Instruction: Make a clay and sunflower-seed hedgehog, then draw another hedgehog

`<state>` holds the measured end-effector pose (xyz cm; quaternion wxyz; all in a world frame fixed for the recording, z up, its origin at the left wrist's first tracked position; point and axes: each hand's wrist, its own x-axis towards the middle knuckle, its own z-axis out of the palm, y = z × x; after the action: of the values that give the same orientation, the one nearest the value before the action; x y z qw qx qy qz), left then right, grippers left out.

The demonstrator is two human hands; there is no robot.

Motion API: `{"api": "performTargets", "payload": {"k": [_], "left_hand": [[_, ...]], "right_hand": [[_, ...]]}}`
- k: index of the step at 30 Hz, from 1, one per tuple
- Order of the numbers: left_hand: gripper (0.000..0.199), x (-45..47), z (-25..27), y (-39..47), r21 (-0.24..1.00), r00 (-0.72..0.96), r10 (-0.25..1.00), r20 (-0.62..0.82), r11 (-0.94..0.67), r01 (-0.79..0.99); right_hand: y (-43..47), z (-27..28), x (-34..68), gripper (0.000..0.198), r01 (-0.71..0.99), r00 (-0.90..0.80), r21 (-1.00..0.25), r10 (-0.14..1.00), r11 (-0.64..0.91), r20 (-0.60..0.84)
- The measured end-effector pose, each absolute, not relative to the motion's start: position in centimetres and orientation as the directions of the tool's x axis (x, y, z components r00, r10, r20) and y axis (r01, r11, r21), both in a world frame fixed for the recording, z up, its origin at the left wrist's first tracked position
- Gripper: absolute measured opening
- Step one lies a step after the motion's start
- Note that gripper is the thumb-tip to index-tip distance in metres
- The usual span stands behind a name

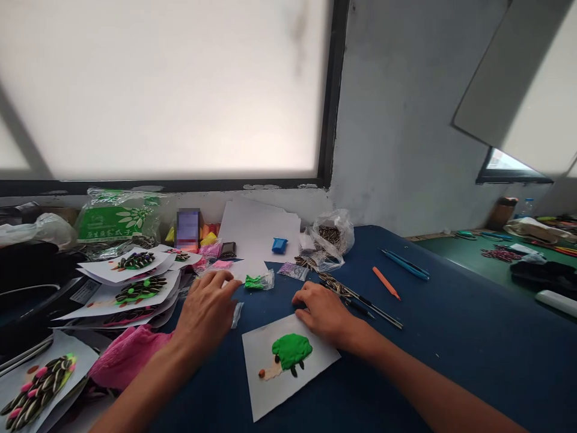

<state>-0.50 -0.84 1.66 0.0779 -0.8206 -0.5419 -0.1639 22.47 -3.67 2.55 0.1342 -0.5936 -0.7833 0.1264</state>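
A white card (270,385) lies on the blue table (451,349) in front of me. On it sits a green clay blob (291,350) with a pale snout, shaped like a small animal. My right hand (323,311) rests palm down on the card's far corner, fingers curled loosely. My left hand (208,310) lies palm down to the left, fingers spread toward a small bag of green clay (258,281) and a clear wrapper (237,314). Neither hand grips anything that I can see.
Finished cards with sunflower-seed hedgehogs (139,290) are stacked at the left, beside a pink cloth (126,355). A bag of seeds (331,236), blue clay (279,245), white paper (259,231), an orange tool (386,282) and blue pens (404,264) lie farther back. A green table (469,255) stands to the right.
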Motion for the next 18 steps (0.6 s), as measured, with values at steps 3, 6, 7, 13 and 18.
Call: {"api": "performTargets", "payload": {"k": [3, 6, 7, 13, 18], "left_hand": [[0.027, 0.5, 1.2, -1.5, 0.246, 0.445, 0.863, 0.24, -0.497, 0.832], [0.022, 1.1, 0.3, -1.7, 0.318, 0.486, 0.865, 0.125, -0.499, 0.807], [0.019, 1.2, 0.0, -1.7, 0.308, 0.489, 0.866, 0.107, -0.496, 0.812], [0.016, 1.3, -0.5, -1.5, 0.295, 0.483, 0.869, 0.106, -0.491, 0.82], [0.021, 1.0, -0.1, -1.8, 0.332, 0.499, 0.864, 0.07, -0.491, 0.805]], "right_hand": [[-3.7, 2.5, 22.3, 0.015, 0.916, -0.256, -0.308, 0.966, 0.257, 0.043], [-3.6, 2.2, 22.3, 0.013, 0.926, -0.253, -0.281, 0.967, 0.254, 0.04], [-3.5, 2.1, 22.3, 0.013, 0.928, -0.251, -0.274, 0.967, 0.253, 0.042], [-3.3, 1.7, 22.3, 0.011, 0.933, -0.252, -0.252, 0.966, 0.258, 0.054], [-3.3, 1.8, 22.2, 0.011, 0.935, -0.25, -0.246, 0.967, 0.256, 0.055]]}}
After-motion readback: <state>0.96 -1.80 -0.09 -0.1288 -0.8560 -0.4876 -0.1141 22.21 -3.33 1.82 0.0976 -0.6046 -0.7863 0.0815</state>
